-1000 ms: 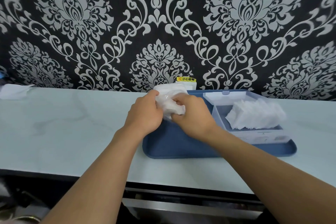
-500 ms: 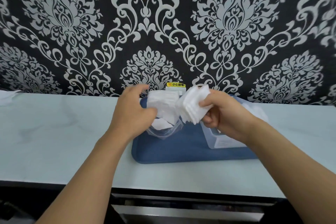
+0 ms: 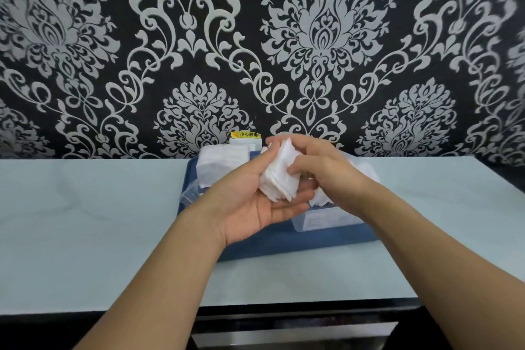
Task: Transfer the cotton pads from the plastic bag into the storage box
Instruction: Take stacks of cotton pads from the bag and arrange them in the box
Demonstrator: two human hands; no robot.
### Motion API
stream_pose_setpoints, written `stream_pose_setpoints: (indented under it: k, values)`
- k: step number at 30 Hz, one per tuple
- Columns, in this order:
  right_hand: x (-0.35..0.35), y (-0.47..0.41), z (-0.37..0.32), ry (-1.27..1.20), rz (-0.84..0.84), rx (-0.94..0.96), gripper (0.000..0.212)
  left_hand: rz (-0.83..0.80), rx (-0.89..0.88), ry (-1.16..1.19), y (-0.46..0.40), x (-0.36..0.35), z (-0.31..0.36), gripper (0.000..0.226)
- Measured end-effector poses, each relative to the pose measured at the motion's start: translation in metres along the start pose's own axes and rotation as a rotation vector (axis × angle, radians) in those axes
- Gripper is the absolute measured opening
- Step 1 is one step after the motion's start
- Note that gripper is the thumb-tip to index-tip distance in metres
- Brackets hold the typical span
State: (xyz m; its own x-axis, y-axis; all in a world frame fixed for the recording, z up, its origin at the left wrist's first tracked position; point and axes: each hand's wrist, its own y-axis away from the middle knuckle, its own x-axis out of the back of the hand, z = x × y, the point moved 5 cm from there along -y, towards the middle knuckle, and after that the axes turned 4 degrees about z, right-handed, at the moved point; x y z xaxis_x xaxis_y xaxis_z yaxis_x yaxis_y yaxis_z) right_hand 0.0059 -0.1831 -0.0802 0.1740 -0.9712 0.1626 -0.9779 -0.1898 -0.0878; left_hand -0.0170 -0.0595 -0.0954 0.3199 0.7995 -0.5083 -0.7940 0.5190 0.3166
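Observation:
A stack of white cotton pads (image 3: 279,176) is held above the blue tray (image 3: 284,246) between both hands. My left hand (image 3: 252,204) lies palm up beneath it, fingers nearly straight, thumb against the stack's left side. My right hand (image 3: 324,169) grips the stack from the top and right with curled fingers. The clear plastic bag (image 3: 220,163), still holding white pads, lies on the tray's left part behind my left hand. The clear storage box (image 3: 326,220) stands on the tray's right part, mostly hidden by my hands; some pads (image 3: 319,199) show inside it.
The tray sits on a pale countertop (image 3: 85,221) against a black and silver patterned wall. A small yellow label (image 3: 245,134) sticks up behind the bag. The counter's front edge drops to a dark cabinet front (image 3: 298,329).
My left hand has let go of the bag and come palm up under the stack that my right hand pulled out. The bag now lies on the tray.

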Motion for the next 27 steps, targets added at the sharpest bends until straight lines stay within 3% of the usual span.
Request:
stream_pose_setpoints:
  k: [3, 7, 12, 18, 22, 27]
  values:
    - [0.014, 0.006, -0.006, 0.117, 0.048, 0.128, 0.072, 0.008, -0.019, 0.052, -0.008, -0.005, -0.001, 0.048]
    - [0.019, 0.015, -0.003, 0.264, 0.035, 0.173, 0.091, 0.009, -0.019, 0.141, -0.016, -0.010, -0.002, 0.045]
    - [0.016, 0.017, -0.004, 0.183, 0.045, 0.204, 0.062, -0.011, -0.012, 0.115, -0.023, -0.017, -0.008, 0.039]
    - [0.027, 0.013, 0.000, 0.187, 0.100, 0.179, 0.077, 0.031, -0.005, 0.177, -0.028, -0.014, -0.008, 0.031]
    - [0.025, 0.014, -0.005, 0.122, 0.144, 0.244, 0.044, 0.026, -0.033, 0.183, -0.031, -0.010, -0.006, 0.033]
    - [0.018, 0.013, -0.002, 0.158, 0.038, 0.220, 0.010, 0.038, -0.044, 0.127, -0.031, -0.006, -0.005, 0.030]
